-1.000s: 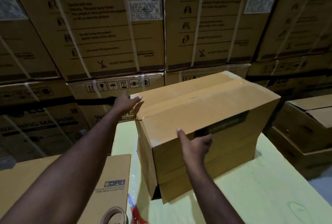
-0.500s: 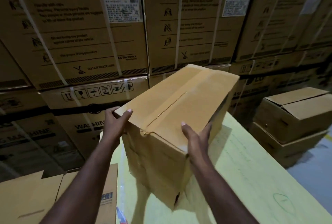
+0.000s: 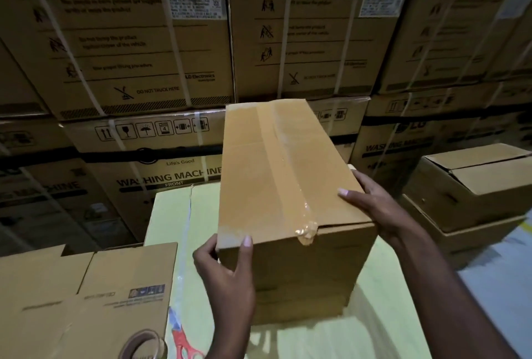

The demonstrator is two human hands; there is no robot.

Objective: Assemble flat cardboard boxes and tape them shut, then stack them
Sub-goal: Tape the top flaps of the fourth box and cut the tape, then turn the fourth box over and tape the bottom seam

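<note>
The taped box [image 3: 273, 174] is being held on the yellow-green table [image 3: 388, 315]. Its near left corner is being gripped by the left hand [image 3: 227, 269], its right top edge by the right hand [image 3: 371, 206].

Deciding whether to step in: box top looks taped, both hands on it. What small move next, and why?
Probably lift the box toward the stacked boxes at right: tape covers the top seam, and the left hand and right hand hold its near corners.
</note>
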